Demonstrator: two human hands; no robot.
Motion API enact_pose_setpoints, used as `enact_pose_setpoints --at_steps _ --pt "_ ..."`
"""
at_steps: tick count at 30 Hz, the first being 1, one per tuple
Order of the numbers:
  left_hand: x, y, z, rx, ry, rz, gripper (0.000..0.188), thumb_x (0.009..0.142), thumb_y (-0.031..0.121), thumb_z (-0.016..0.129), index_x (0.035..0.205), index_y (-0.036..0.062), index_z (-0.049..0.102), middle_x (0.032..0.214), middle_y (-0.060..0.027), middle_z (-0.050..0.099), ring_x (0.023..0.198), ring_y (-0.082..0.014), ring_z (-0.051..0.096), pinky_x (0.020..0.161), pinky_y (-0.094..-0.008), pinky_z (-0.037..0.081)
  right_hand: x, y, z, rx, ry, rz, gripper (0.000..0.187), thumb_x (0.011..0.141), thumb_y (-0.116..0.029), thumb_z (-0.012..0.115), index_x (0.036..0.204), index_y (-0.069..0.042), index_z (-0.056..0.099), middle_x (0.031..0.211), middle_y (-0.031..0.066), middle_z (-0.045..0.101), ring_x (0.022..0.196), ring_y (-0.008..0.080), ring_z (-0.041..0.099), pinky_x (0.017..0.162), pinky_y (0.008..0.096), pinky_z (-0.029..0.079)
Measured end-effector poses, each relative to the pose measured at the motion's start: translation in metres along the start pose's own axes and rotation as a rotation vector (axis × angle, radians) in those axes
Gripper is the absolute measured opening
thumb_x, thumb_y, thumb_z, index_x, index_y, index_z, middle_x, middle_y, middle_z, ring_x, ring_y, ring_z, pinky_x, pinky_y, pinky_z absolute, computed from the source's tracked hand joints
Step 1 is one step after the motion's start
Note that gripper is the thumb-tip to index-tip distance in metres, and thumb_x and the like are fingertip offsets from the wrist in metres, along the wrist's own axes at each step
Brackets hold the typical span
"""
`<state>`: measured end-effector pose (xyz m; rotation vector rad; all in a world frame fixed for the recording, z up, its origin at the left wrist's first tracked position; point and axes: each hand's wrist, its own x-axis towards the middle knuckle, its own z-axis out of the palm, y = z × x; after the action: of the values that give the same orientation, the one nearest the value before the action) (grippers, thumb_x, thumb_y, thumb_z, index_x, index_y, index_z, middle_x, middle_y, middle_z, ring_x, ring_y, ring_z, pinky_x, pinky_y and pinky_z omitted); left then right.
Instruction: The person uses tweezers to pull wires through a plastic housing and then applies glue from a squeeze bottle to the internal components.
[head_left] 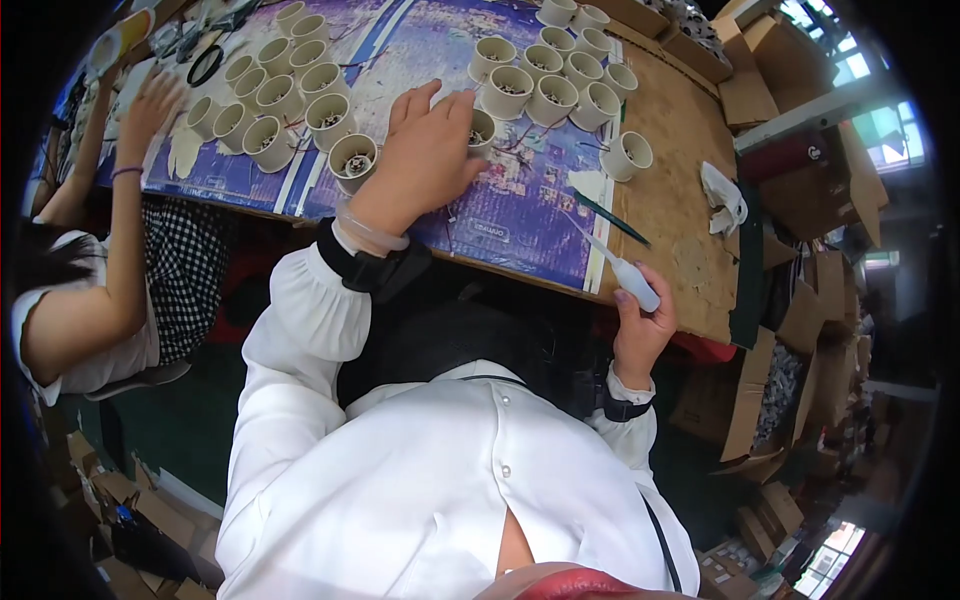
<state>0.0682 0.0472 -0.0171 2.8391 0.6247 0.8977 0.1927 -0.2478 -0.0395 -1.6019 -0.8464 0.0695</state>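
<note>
My left hand (425, 155) is closed around a cream cup-shaped housing (483, 128), with the thumb on its near side; the palm hides much of it. Small metal parts show inside its mouth. In my right hand (643, 335), near the table's front edge, is a white squeeze bottle (637, 284), gripped between thumb and fingers. Its thin nozzle points up and left, toward the table. Just left of my left wrist stands another cream housing (352, 163) with a round metal part inside. A dark green pen-like tool (612, 218) lies beyond the bottle.
Several similar housings with thin wires stand in a left group (277, 95) and a right group (555, 98). One housing (627, 155) stands apart. Crumpled white tissue (723, 198) lies on the right. A co-worker's hand (150, 105) is at the far left. Cardboard boxes (790, 385) stand right.
</note>
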Motion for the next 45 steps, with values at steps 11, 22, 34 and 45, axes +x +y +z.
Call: enact_pose_setpoints --at_steps 11,22,34,45 --pt "-0.017 0.031 -0.040 -0.782 -0.075 -0.081 0.063 0.079 0.011 0.075 0.136 0.0027 0.049 0.119 -0.0117 0.059 0.111 -0.0242 0.058 0.097 -0.0353 0.046 0.000 -0.004 0.004 0.024 0.038 0.031 0.033 0.083 -0.001 0.073 0.114 -0.001 0.063 0.114 0.0089 0.065 0.101 0.0160 0.060 0.091 0.0285 0.048" --pt "-0.042 0.033 -0.042 -1.206 -0.143 -0.291 0.067 0.082 0.000 0.069 0.143 -0.0004 0.040 0.128 -0.0075 0.053 0.115 -0.0150 0.054 0.101 -0.0301 0.042 0.006 -0.022 0.015 -0.198 -0.029 -0.179 0.035 0.076 0.004 0.078 0.108 -0.002 0.064 0.105 0.0091 0.066 0.094 0.0188 0.061 0.085 0.0282 0.048" --pt "-0.046 0.030 -0.041 -1.172 -0.102 -0.250 0.074 0.077 0.001 0.074 0.142 0.0006 0.038 0.132 -0.0091 0.049 0.120 -0.0175 0.051 0.105 -0.0316 0.040 0.006 -0.023 0.020 -0.281 -0.054 -0.237 0.037 0.073 0.003 0.080 0.106 -0.003 0.065 0.103 0.0108 0.067 0.092 0.0212 0.063 0.082 0.0291 0.049" --pt "-0.045 0.031 -0.037 -1.056 -0.019 -0.184 0.070 0.075 0.010 0.079 0.136 0.0007 0.045 0.122 -0.0100 0.056 0.113 -0.0168 0.058 0.096 -0.0303 0.049 0.007 -0.022 0.016 -0.305 -0.083 -0.247 0.037 0.073 0.002 0.081 0.106 -0.003 0.065 0.103 0.0103 0.067 0.091 0.0210 0.062 0.080 0.0286 0.048"
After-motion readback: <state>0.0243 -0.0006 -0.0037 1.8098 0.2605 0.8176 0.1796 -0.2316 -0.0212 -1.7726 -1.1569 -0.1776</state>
